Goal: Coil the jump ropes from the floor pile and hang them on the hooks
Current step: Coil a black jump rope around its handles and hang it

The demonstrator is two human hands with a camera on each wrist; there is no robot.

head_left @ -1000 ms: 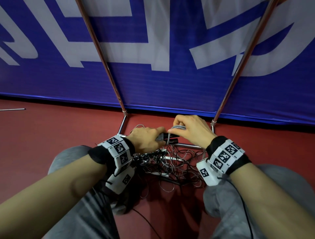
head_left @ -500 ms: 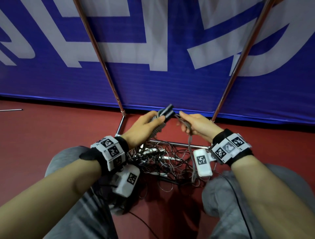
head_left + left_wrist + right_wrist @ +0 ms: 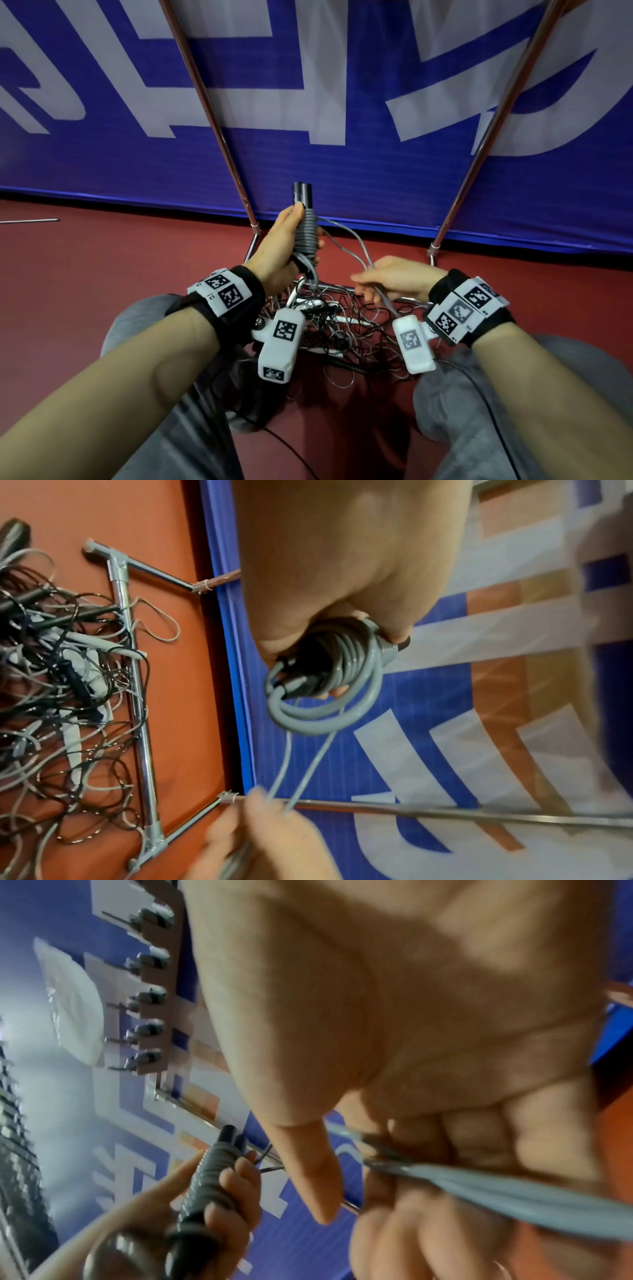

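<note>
My left hand (image 3: 291, 245) grips a pair of dark jump-rope handles (image 3: 302, 195) held upright, with grey rope (image 3: 306, 233) wound round them in tight turns. The same bundle (image 3: 329, 666) shows under my palm in the left wrist view. Two loose grey strands (image 3: 356, 246) run from the bundle down to my right hand (image 3: 387, 281), whose fingers curl round them (image 3: 462, 1180). Below both hands lies the tangled pile of ropes (image 3: 342, 329) on the red floor. A board of hooks (image 3: 150, 993) shows high up in the right wrist view.
A metal rack frame stands over the pile, its floor bar (image 3: 137, 685) behind the ropes and two slanted poles (image 3: 212, 113) (image 3: 507, 113) rising against a blue and white banner (image 3: 342, 68). My grey-clad knees (image 3: 513, 394) flank the pile.
My left hand has lifted the handles from low over the pile to upright. My right hand has come away from the handles, dropped lower right and now holds the trailing strands.
</note>
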